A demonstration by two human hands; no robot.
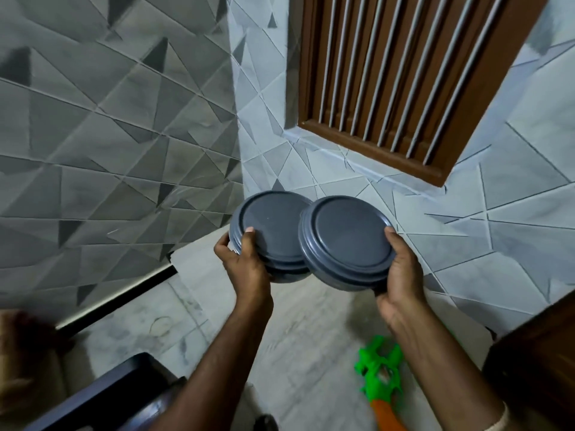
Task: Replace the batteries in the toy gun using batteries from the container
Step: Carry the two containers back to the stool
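Grey plastic in both hands: your left hand point(245, 269) grips one round lidded container point(270, 222) below and left of the window point(373, 152), thumb pressed on the lid's rim, fingers curled round the side. Your right hand point(401, 275) grips a second container point(348, 241) under the window's sill, thumb over the rim, other fingers hidden beneath. The green-and-orange toy gun point(379, 368) lies on the floor point(311, 353) well below the window, beside your right forearm.

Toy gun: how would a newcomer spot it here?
Start at the brown barred window and drop to the pale marble surface. The toy gun lies below the right hand. It is bright green and orange, unlike the grey lidded container above.
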